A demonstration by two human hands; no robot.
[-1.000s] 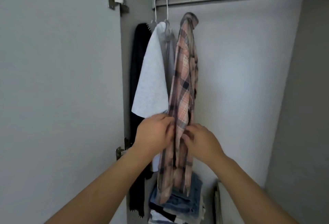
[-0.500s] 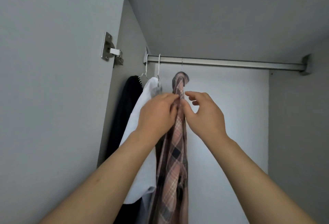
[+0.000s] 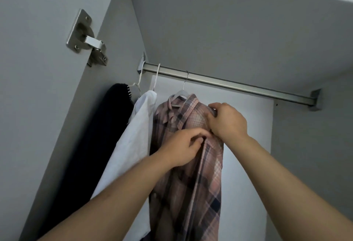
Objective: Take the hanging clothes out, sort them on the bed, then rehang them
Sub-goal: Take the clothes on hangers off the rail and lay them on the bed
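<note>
The person works at the plaid shirt, which hangs on a grey hanger from the wardrobe rail. The right hand, below the rail, has its grip closed on the shirt's shoulder and collar edge, probably to steady the cloth on the hanger and keep it from sliding off. The left hand, lower beneath the rail, pinches the front placket between thumb and fingers, its grip closed on the fabric; this looks like straightening or fastening the front so the shirt hangs flat.

The wardrobe acts as the container here. Toward the rail's left end, next to the plaid shirt, hangs a white garment on a white hanger, and beyond it, nearest the rail's bracket, a dark knitted garment. The rail to the right of the plaid shirt is bare. With three pieces hung, this appears to be the rehanging stage, though the bed is out of sight.
</note>
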